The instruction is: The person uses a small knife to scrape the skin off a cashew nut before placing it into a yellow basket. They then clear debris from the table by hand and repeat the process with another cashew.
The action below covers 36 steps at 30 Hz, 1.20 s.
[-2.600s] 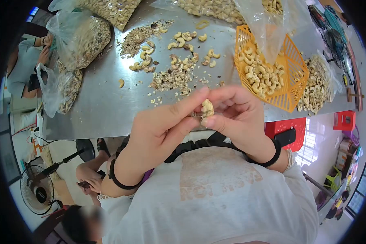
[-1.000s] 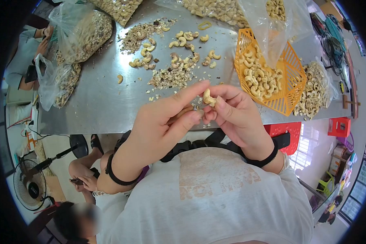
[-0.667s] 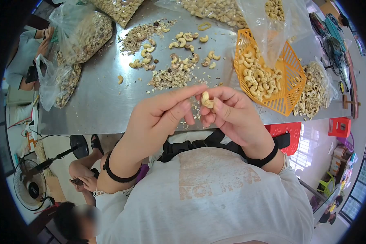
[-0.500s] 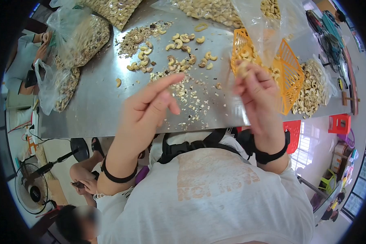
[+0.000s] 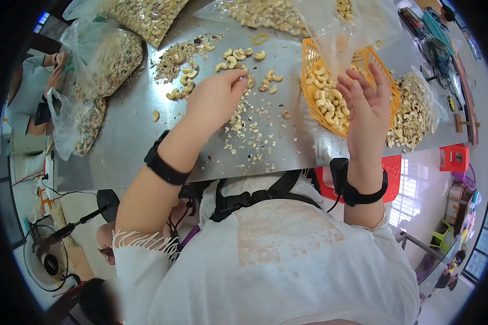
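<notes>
My left hand (image 5: pixel 217 95) reaches over the steel table, its thumb and fingertips pinched together at a loose pile of cashews (image 5: pixel 249 81). What the pinch holds, if anything, is too small to make out. Several more cashews (image 5: pixel 232 61) lie just beyond it, and white nut crumbs (image 5: pixel 249 132) are scattered nearer my body. On the right, my right hand (image 5: pixel 367 103) is raised over the side of an orange plastic basket (image 5: pixel 314 111), fingers spread with nothing in them. Cashews (image 5: pixel 331 103) fill the basket's bottom, partly hidden by that hand.
Clear bags of nuts (image 5: pixel 265 15) line the far side, with bags of broken pieces (image 5: pixel 114 59) at left. Another cashew heap (image 5: pixel 412 111) lies right of the basket. A rubber band (image 5: pixel 259 39) and brown crumbs (image 5: pixel 173 59) are on the table. Someone sits at far left.
My left hand moved forward to the cashew pile and its fingers closed into a pinch. My right hand opened from a pinch over the basket and shifted slightly right; more cashews in the basket now show.
</notes>
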Available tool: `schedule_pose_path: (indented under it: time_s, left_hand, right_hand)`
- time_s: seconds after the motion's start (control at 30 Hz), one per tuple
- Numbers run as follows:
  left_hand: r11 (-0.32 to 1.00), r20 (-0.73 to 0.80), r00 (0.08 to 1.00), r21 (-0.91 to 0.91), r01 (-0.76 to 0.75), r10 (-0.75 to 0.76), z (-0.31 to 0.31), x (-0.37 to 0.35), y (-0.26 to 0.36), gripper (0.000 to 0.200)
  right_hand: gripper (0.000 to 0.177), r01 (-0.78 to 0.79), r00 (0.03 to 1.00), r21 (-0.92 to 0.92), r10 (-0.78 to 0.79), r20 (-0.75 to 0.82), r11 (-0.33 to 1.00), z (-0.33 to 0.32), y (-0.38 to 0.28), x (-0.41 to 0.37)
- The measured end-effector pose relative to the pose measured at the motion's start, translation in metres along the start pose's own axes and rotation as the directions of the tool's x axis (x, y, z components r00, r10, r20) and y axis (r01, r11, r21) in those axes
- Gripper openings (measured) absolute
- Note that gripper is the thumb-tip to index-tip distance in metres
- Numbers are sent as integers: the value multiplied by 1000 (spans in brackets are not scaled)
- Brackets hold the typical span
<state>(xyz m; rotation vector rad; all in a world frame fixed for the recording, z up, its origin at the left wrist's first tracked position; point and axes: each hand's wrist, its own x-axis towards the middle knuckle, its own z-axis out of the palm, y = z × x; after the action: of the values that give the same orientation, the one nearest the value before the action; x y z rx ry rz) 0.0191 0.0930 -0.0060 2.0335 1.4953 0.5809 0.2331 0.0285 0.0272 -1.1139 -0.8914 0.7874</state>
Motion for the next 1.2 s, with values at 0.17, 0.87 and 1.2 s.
schedule_pose_path:
  time_s: [0.17,0.87,1.2]
  left_hand:
    - [956,33,999,291,-29,20,17,17,1,35]
    - [823,50,981,-553,-129,187,-33,-67,50,29]
    - [767,188,941,-633,-103,282,-43,-77,53,38]
  right_hand:
    - [35,17,990,-11,-19,-143,1000,-13,-3,-1]
    - [25,-691,641,272,394,658,670,39,-4,-41]
    - [17,-800,574,331,479,664,500,36,-5,-45]
